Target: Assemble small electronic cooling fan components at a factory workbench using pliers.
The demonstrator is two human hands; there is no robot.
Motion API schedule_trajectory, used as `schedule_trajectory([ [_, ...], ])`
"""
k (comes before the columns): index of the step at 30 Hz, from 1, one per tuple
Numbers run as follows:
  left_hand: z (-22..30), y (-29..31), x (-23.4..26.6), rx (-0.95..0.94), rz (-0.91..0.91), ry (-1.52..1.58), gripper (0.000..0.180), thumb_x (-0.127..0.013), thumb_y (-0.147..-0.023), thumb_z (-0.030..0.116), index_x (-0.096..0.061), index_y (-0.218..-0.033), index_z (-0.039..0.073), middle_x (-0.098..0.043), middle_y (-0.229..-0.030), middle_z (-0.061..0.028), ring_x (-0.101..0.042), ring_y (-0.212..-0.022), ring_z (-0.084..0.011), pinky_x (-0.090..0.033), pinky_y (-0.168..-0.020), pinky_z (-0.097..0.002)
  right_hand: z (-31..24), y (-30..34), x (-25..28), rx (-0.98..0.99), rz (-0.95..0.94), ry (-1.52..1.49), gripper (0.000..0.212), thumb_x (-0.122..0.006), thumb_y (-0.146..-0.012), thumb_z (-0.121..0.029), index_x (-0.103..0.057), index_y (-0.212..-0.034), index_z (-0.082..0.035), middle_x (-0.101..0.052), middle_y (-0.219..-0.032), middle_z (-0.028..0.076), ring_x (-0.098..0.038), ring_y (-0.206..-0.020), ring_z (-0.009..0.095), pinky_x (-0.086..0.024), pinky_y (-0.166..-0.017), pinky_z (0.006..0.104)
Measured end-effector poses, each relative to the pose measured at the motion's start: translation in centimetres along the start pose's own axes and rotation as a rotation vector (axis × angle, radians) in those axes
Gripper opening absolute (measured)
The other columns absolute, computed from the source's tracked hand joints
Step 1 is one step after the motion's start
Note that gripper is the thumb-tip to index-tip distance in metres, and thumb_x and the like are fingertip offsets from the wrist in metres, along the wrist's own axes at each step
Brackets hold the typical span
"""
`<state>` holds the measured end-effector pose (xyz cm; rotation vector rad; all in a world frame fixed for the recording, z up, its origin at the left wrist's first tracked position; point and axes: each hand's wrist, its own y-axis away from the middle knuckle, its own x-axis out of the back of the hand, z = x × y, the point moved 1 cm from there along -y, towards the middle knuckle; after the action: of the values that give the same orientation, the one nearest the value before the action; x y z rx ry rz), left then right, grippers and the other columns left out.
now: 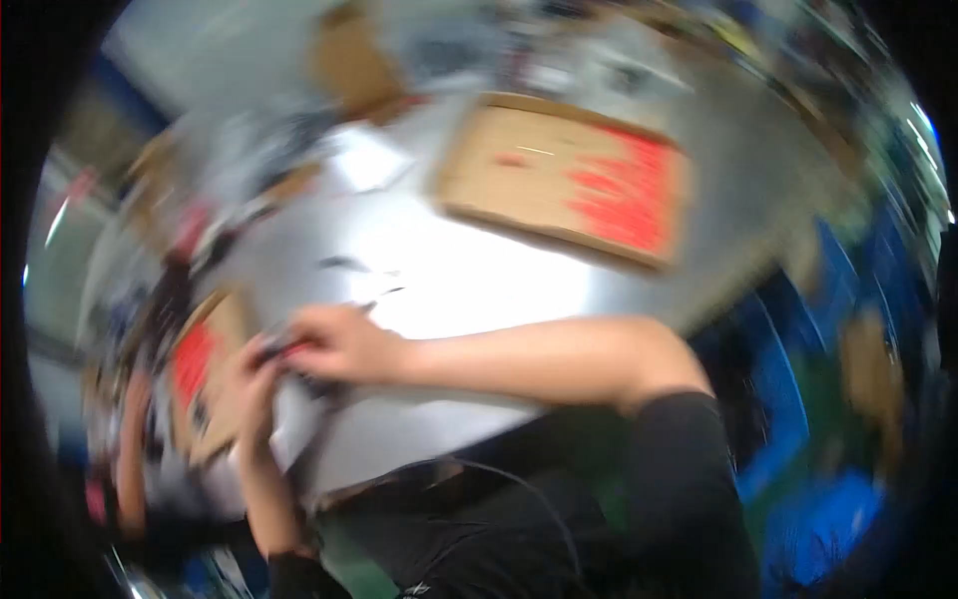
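Note:
Close together at the left of the metal table, my two hands meet over a small dark item (267,349) with a bit of red beside it. My right hand (344,342) comes in from the right, its fingers curled and pressed onto the item. From below, my left hand (251,394) closes around the item's other side. Motion blur and my fingers hide what kind of thing it is. A shallow cardboard tray (225,334) with red pieces (194,361) stands just left of my hands.
A larger cardboard tray (549,237) with many small red pieces (629,195) lies at the far right. A white sheet (367,158) and a brown carton (351,62) are farther back. At the left edge, another person's forearm (132,449) reaches in. Blue bins (828,529) stand at lower right.

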<state>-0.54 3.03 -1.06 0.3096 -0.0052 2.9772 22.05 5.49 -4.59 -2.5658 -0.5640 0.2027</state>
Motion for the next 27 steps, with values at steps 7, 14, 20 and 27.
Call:
schedule_trajectory([
  [7,4.0,-0.5,-1.9,-0.532,-0.054,-0.298,0.011,-0.070,-0.089,0.004,-0.070,-0.100,0.003,-0.064,-0.130,-0.0128,-0.061,-0.122,-0.0265,-0.047,-0.106,-0.0394,-3.5,-0.4,1.8,-0.234,-0.076,0.101,0.017,-0.073,-0.095,-0.007,-0.062,-0.104,0.002,-0.071,-0.099,0.012,-0.069,-0.090,0.016,-0.057,-0.081,0.0298],
  [14,3.7,1.7,-2.2,-0.591,0.012,-0.292,0.010,-0.067,-0.089,0.003,-0.065,-0.099,0.000,-0.061,-0.122,-0.0131,-0.061,-0.117,-0.0270,-0.048,-0.102,-0.0375,-3.2,0.4,0.5,-0.274,-0.132,0.034,0.020,-0.064,-0.099,-0.002,-0.057,-0.117,0.000,-0.069,-0.102,0.009,-0.068,-0.088,0.015,-0.056,-0.083,0.0289],
  [20,3.4,1.3,-2.6,-0.548,0.008,-0.194,0.009,-0.065,-0.090,0.005,-0.063,-0.098,0.000,-0.061,-0.123,-0.0136,-0.062,-0.115,-0.0263,-0.051,-0.095,-0.0364,-2.3,0.7,1.5,-0.213,-0.104,0.009,0.030,-0.066,-0.096,-0.003,-0.051,-0.122,-0.003,-0.064,-0.108,0.008,-0.066,-0.089,0.013,-0.055,-0.083,0.0268],
  [27,1.6,0.7,-3.2,-0.104,-0.137,0.155,0.019,-0.065,-0.096,0.010,-0.061,-0.112,0.000,-0.059,-0.127,-0.0104,-0.064,-0.110,-0.0181,-0.062,-0.086,-0.0343,-3.9,0.3,0.9,-0.132,-0.075,0.375,0.018,-0.072,-0.088,-0.002,-0.062,-0.102,0.002,-0.071,-0.090,0.010,-0.072,-0.082,0.016,-0.058,-0.076,0.0296],
])
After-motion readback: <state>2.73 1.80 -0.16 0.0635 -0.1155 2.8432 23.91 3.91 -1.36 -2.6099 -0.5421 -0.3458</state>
